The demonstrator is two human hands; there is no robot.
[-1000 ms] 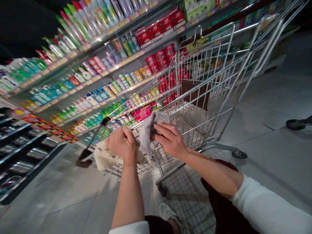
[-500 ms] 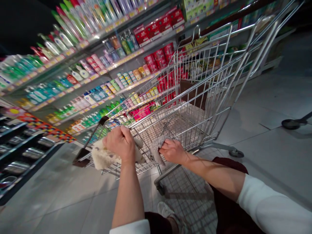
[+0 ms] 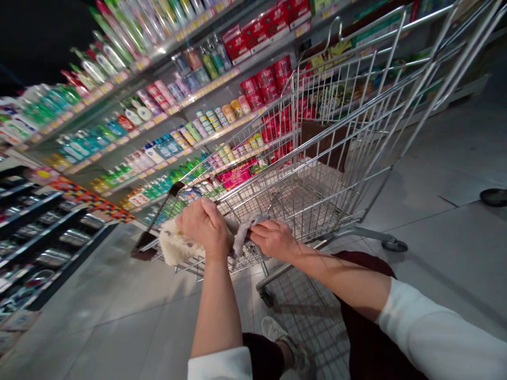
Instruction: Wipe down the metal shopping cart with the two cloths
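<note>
My left hand point(image 3: 204, 226) is closed over a fluffy cream cloth point(image 3: 172, 248) that wraps the push bar at the near end of a metal shopping cart point(image 3: 340, 132). My right hand point(image 3: 272, 238) is closed on a grey cloth point(image 3: 242, 236), pressing it on the cart's near rim just right of the left hand. The two hands almost touch. The cart's wire basket looks bare except for a brown flap point(image 3: 325, 143) at its far end.
Shelves of bottles, tubes and red packs point(image 3: 158, 105) run along the left of the aisle. Dark shelves of metal pans point(image 3: 51, 237) stand at the near left. A grey tiled floor point(image 3: 447, 221) spreads to the right, with a dark round object point(image 3: 494, 197) at its edge.
My right hand brought the grey cloth down from above the cart onto the near rim, then slid it left toward the left hand. The left hand stayed on the cream cloth.
</note>
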